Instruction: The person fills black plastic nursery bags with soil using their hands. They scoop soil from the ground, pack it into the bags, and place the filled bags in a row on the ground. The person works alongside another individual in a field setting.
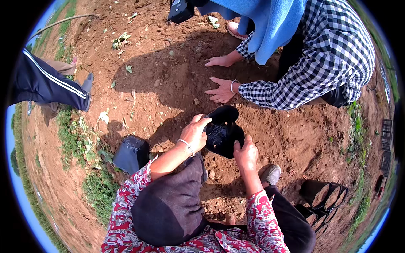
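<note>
Between my hands is a black plastic grow bag, its mouth spread wide and facing up, with light showing through small holes in it. My left hand grips the bag's rim on the left side, thumb and forefinger at the edge. On the lower right, my right hand pinches the rim. Glossy dark film shows inside the bag; I cannot tell whether it holds any soil. Just beyond the bag, another person's two hands rest spread on loose brown soil.
Several soil-filled black bags stand to my right. Left of my knee lies another black plastic piece beside green weeds. A co-worker in a checked shirt crouches ahead. Another person's legs are at the far left. Dark crates lie far right.
</note>
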The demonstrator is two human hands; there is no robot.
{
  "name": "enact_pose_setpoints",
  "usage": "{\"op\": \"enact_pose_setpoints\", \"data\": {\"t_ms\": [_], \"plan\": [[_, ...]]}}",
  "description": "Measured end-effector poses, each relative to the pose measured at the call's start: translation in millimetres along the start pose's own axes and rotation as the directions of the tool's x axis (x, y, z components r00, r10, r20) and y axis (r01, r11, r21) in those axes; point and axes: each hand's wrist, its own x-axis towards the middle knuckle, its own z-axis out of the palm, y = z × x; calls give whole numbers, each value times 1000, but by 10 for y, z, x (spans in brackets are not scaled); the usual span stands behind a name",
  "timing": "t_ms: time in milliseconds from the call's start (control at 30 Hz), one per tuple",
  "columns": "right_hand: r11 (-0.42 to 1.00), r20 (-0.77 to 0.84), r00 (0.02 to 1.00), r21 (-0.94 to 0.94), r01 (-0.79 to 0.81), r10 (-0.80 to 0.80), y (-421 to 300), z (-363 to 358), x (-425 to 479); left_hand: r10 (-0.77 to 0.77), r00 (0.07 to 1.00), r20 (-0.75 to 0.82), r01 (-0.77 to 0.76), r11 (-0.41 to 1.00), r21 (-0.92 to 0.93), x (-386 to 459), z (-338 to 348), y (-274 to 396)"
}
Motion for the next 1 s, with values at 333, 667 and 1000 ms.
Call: {"op": "enact_pose_setpoints", "data": {"t_ms": [333,667,1000], "plan": [[985,-117,989,-154,78,-96,-80,-57,237,47,997,58,-42,996,-79,77,-4,16],[964,-103,987,-249,98,-127,-43,-56,318,-19,992,126,37,989,-141,224,-19,75],[967,-65,978,-177,183,-197,137,-69,407,-137,954,268,193,962,-195,323,-84,44]]}}
